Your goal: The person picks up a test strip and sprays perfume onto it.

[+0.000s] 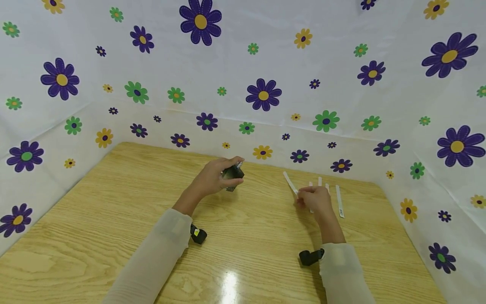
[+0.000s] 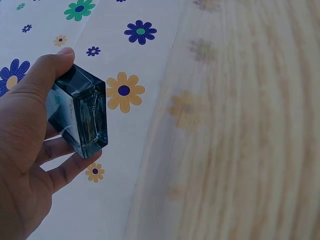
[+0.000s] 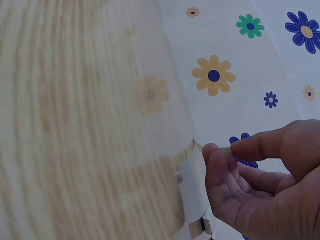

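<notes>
My left hand (image 1: pixel 212 177) grips a dark teal glass perfume bottle (image 2: pixel 90 115), raised over the back middle of the table. The bottle is tilted, and a finger lies at its small silvery top; the thumb and other fingers hold its sides. To the right, my right hand (image 1: pixel 316 200) pinches the near end of a narrow white paper strip (image 1: pixel 290 182) between thumb and fingertips. The strip slants up and to the left, towards the bottle but apart from it. In the right wrist view the pinched strip is barely visible.
Several more white paper strips lie behind and beside the right hand; the rightmost strip (image 1: pixel 339 202) has dark print at its near end. A wood-grain table (image 1: pixel 243 228) carries everything. White flower-patterned cloth (image 1: pixel 228 63) hangs along its back and sides.
</notes>
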`<state>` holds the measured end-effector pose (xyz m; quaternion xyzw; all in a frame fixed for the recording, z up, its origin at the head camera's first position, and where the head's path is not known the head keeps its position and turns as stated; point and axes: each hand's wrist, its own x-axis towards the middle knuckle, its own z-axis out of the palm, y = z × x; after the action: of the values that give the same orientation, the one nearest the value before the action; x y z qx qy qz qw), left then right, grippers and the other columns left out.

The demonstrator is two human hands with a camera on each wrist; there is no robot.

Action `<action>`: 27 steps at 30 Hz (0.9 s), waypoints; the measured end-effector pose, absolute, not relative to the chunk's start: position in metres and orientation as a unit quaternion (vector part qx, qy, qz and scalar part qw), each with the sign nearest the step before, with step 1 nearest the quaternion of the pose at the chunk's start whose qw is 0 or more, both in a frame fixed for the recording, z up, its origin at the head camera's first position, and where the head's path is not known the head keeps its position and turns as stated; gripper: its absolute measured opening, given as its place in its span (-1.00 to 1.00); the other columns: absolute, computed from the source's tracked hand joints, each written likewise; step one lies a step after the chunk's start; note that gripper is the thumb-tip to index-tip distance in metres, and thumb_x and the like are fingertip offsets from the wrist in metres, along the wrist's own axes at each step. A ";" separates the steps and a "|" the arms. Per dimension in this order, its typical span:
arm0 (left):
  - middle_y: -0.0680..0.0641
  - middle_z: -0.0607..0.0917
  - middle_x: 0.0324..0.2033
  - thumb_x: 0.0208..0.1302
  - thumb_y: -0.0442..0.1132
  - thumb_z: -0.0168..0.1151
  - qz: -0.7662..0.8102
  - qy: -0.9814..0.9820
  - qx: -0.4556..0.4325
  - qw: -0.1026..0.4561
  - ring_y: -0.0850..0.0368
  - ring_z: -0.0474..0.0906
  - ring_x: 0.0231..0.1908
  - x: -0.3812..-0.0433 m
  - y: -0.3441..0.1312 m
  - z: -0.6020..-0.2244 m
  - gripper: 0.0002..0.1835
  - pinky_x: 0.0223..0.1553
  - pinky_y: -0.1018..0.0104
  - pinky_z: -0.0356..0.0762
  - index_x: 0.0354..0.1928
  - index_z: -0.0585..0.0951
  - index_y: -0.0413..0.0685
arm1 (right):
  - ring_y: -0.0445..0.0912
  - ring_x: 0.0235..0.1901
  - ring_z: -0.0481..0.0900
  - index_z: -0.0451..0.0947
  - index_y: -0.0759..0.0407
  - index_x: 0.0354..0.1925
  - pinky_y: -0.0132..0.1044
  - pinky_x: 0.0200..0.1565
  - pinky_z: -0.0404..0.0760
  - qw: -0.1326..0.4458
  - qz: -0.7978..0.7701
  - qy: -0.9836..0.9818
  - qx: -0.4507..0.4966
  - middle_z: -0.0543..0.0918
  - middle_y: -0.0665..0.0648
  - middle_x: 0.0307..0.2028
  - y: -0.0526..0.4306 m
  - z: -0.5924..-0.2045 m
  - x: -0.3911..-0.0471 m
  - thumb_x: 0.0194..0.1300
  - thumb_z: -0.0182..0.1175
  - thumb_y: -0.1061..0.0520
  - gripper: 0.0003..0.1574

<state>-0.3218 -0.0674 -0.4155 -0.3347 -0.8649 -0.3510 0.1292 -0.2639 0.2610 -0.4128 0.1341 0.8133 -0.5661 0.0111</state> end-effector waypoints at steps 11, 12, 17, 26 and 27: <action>0.03 0.60 -0.04 0.13 0.16 0.32 -0.352 -0.864 -0.337 0.128 0.13 0.49 -0.01 -0.321 -0.068 -0.414 -0.34 0.01 0.13 0.48 0.31 0.38 0.45 | -0.02 -0.36 0.65 0.50 0.53 -0.03 -0.23 -0.24 0.64 0.060 -0.565 0.813 0.126 0.59 0.36 -0.20 0.257 -0.414 -0.265 0.31 0.10 0.32 -0.69; 0.03 0.60 -0.04 0.13 0.16 0.32 -0.352 -0.864 -0.337 0.127 0.13 0.49 -0.01 -0.320 -0.068 -0.414 -0.34 0.01 0.13 0.48 0.31 0.38 0.45 | -0.02 -0.36 0.65 0.51 0.52 -0.04 -0.23 -0.24 0.64 0.063 -0.565 0.813 0.125 0.60 0.35 -0.21 0.257 -0.414 -0.265 0.31 0.11 0.33 -0.70; 0.01 0.60 -0.02 0.12 0.16 0.32 -0.350 -0.866 -0.336 0.123 0.11 0.49 0.00 -0.319 -0.068 -0.411 -0.33 0.02 0.11 0.47 0.31 0.38 0.44 | -0.01 -0.39 0.67 0.53 0.51 -0.06 -0.22 -0.27 0.64 0.074 -0.570 0.809 0.120 0.64 0.33 -0.27 0.256 -0.416 -0.266 0.31 0.13 0.32 -0.72; 0.01 0.60 0.00 0.12 0.16 0.33 -0.348 -0.867 -0.336 0.122 0.09 0.48 0.03 -0.319 -0.068 -0.412 -0.33 0.04 0.11 0.46 0.31 0.38 0.45 | -0.01 -0.42 0.68 0.55 0.51 -0.08 -0.22 -0.31 0.65 0.090 -0.569 0.810 0.109 0.68 0.31 -0.32 0.256 -0.416 -0.265 0.37 0.08 0.29 -0.72; 0.01 0.60 0.00 0.12 0.16 0.33 -0.349 -0.866 -0.336 0.122 0.09 0.48 0.03 -0.319 -0.068 -0.412 -0.33 0.04 0.11 0.46 0.31 0.38 0.45 | -0.01 -0.41 0.68 0.55 0.51 -0.08 -0.22 -0.30 0.65 0.091 -0.568 0.811 0.108 0.68 0.31 -0.31 0.256 -0.416 -0.265 0.37 0.07 0.29 -0.72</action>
<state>-0.3191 -0.0676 -0.4117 -0.3358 -0.8663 -0.3489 0.1224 -0.2646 0.2559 -0.4156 0.1077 0.8109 -0.5678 0.0913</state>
